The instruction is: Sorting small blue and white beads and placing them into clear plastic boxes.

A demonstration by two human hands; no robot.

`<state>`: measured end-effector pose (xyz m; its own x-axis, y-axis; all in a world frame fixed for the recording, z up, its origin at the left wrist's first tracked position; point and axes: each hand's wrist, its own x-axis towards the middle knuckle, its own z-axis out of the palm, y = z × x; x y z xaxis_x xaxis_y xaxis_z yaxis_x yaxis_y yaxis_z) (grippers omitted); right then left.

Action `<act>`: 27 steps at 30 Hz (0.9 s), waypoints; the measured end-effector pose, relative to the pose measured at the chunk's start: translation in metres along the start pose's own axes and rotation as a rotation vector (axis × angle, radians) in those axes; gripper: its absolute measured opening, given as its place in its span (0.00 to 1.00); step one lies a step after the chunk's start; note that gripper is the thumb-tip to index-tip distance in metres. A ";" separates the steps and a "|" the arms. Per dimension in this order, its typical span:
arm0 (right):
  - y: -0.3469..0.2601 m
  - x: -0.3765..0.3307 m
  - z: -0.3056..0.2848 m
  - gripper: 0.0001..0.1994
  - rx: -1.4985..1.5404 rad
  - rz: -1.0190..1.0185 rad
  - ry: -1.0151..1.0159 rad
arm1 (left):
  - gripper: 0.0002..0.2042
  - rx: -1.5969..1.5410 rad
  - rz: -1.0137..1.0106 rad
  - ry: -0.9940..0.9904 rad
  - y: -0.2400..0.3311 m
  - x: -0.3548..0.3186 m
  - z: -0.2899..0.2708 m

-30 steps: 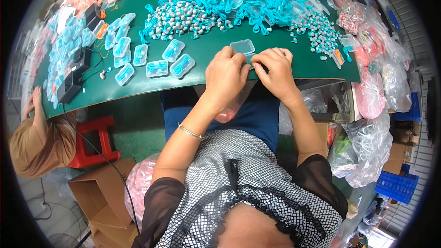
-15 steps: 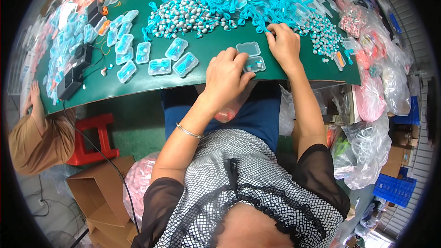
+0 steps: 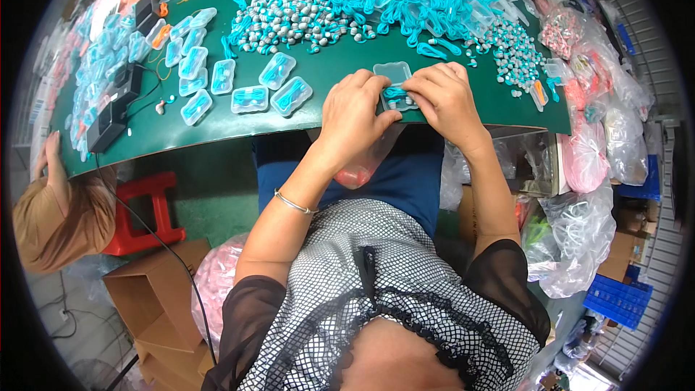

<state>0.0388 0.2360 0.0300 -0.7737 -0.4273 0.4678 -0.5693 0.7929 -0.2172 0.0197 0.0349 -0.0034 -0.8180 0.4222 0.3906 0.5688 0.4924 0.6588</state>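
Teal cord (image 3: 394, 93); right hand (image 3: 447, 98) apparently touching it.

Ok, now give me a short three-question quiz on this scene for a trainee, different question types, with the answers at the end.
1. True or false: the clear box between the person's left hand and right hand is fully shut.
2. Which of the person's wrists wears the silver bangle? A: the left; B: the right; C: both.
3. Fill in the colour: the cord at that box is ____.

Key:
1. False; the box is open.
2. A, the left.
3. Turquoise.
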 end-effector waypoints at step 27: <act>0.004 -0.018 0.018 0.15 0.294 0.034 0.067 | 0.12 0.118 0.173 0.110 0.000 -0.003 0.006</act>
<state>0.0453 0.2389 0.0055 -0.7792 -0.3649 0.5096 -0.6069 0.6425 -0.4679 0.0226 0.0381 -0.0086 -0.7082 0.4259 0.5630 0.7021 0.5082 0.4988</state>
